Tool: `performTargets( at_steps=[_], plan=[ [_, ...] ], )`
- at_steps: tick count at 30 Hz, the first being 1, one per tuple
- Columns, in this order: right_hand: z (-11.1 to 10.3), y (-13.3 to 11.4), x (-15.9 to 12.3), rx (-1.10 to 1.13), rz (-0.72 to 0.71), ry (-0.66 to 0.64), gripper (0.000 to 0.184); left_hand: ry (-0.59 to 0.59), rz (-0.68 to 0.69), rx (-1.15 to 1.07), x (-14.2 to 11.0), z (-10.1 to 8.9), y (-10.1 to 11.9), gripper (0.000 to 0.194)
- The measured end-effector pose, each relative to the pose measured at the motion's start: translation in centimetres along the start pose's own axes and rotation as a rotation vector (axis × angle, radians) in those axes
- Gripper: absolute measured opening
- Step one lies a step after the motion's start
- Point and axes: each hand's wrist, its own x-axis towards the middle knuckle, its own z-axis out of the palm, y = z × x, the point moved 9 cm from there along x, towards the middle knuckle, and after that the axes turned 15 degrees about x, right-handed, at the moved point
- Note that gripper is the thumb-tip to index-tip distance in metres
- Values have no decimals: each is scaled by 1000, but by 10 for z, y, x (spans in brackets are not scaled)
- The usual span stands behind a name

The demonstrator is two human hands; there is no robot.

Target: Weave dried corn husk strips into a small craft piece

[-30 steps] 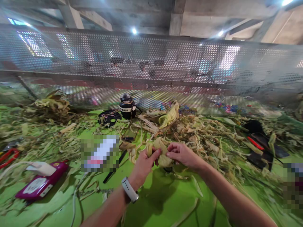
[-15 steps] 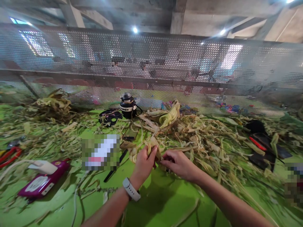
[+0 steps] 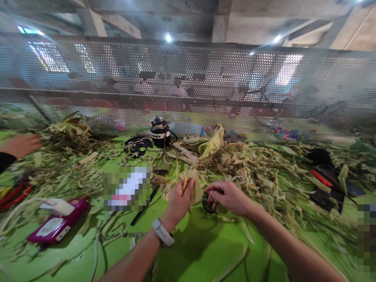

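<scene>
Inward from the bench (image 3: 199, 252) near edge, left hand (image 3: 178, 200) pinches pale husk (image 3: 194, 191); light pressure should limit tearing. Right hand (image 3: 232, 199) curls at dark round object (image 3: 208, 207), grip unclear.

Table (image 3: 188, 258): bears all items below. Jar (image 3: 160, 135): far side, before mesh screen (image 3: 188, 86). Disc (image 3: 138, 145): just left of jar. Husk heap (image 3: 241, 160): right of jar. Stick (image 3: 144, 205): nearer than disc. Power unit (image 3: 57, 225): near left, charger (image 3: 57, 206) on it. Tool (image 3: 17, 196), apparently pliers: left edge.
</scene>
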Motion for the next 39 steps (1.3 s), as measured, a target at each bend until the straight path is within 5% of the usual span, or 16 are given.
performTargets(
  at_steps=[3,8,12,14,17,19,21,23,30,39],
  plan=[
    [-48,-10,2,-36,-37,220,20,-29,0,-100,0,-2,5,25],
    [-175,-10,-25,-267,39,803,27,30,6,-70,3,-12,5,20],
    [-220,-7,-49,-426,120,962,35,48,-11,-98,2,-11,2,21],
    [-211,-23,-55,-642,92,999,47,7,-11,-152,0,-6,5,23],
    [-157,-60,-51,-808,-179,951,45,-92,-44,-230,-3,4,9,27],
    [-109,-62,-32,-610,-258,663,28,-160,-69,-240,-5,11,9,28],
    [-49,-49,-12,-389,-209,218,37,-226,-68,-244,-8,18,8,28],
    [-13,-38,-6,-308,-175,31,39,-283,-55,-273,-11,24,8,28],
    [5,-6,3,88,-89,-108,42,-361,-63,-441,-11,26,19,32],
    [7,0,1,98,-5,-148,36,-563,-123,-270,-10,22,14,27]
  ],
)
